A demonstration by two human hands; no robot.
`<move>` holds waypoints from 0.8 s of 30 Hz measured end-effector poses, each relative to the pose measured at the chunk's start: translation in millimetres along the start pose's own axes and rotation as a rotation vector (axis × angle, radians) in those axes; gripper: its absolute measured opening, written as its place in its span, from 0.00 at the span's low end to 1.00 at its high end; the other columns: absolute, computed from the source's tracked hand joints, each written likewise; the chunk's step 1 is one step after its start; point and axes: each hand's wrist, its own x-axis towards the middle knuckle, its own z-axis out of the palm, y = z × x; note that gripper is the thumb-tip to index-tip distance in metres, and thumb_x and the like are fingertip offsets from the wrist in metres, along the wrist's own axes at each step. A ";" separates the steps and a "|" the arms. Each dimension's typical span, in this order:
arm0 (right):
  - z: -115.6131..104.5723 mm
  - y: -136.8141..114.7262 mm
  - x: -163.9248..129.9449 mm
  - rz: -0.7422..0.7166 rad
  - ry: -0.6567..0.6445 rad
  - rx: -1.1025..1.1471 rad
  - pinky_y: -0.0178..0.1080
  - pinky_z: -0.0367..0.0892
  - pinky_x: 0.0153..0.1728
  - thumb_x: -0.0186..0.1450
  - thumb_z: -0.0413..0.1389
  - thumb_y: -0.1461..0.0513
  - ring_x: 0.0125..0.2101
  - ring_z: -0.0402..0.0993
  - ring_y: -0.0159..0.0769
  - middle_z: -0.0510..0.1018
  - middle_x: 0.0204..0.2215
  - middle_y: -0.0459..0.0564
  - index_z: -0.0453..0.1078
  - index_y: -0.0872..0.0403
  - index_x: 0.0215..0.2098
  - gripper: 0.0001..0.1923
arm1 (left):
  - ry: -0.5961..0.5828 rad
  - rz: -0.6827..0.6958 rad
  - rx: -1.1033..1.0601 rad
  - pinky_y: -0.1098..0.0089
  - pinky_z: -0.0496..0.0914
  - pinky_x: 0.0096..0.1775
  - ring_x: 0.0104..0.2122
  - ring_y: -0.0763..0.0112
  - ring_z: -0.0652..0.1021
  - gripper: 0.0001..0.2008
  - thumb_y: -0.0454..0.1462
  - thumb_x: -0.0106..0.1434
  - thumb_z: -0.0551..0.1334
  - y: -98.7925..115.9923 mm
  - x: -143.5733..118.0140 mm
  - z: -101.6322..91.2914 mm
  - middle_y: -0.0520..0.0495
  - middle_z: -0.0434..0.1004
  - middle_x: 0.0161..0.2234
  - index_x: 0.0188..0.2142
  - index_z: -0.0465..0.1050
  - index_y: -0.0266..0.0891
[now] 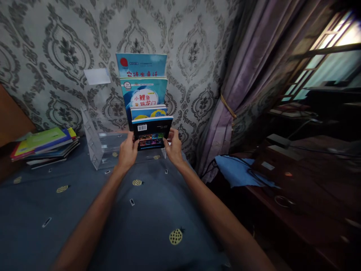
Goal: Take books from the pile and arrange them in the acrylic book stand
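Observation:
A black-covered book [152, 130] with a white barcode is gripped at its two lower sides, by my left hand [129, 150] and my right hand [173, 146]. My thumbs press on its front face; the other fingers are partly behind it. Directly behind it, books rise in steps: one with a blue and yellow cover [149, 113], a blue book with a white oval [144, 92], and a teal book [142, 64] at the back. They stand in the right part of a clear tiered rack [93, 141], whose left part holds no books.
A loose pile of books [46, 145] lies left of the rack on the dark blue pineapple-print cloth [113, 218]. Patterned wallpaper [194, 56] is behind, with a white card [97, 76] on it. A purple curtain [220, 124] and a dark red table [282, 203] with cables are at right.

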 end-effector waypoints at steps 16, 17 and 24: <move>14.8 4.4 -9.2 0.012 -0.014 -0.158 0.50 0.70 0.52 0.62 0.48 0.70 0.48 0.70 0.45 0.73 0.47 0.57 0.66 0.53 0.54 0.21 | -0.047 -0.054 0.126 0.64 0.70 0.38 0.36 0.58 0.80 0.07 0.36 0.66 0.56 -20.2 -1.7 5.0 0.45 0.78 0.35 0.44 0.66 0.41; 16.3 4.2 -11.0 0.020 -0.015 -0.168 0.50 0.70 0.52 0.62 0.48 0.70 0.48 0.70 0.45 0.73 0.47 0.57 0.66 0.54 0.54 0.22 | -0.054 -0.060 0.142 0.64 0.70 0.38 0.36 0.58 0.80 0.07 0.37 0.66 0.56 -21.6 -1.5 4.8 0.44 0.78 0.35 0.44 0.66 0.41; 30.4 5.6 -28.3 0.109 -0.052 -0.279 0.50 0.69 0.54 0.64 0.47 0.69 0.50 0.71 0.48 0.75 0.47 0.60 0.65 0.59 0.59 0.25 | -0.076 -0.071 0.270 0.65 0.69 0.36 0.34 0.57 0.80 0.10 0.39 0.66 0.56 -27.3 -0.9 1.8 0.45 0.78 0.34 0.46 0.67 0.41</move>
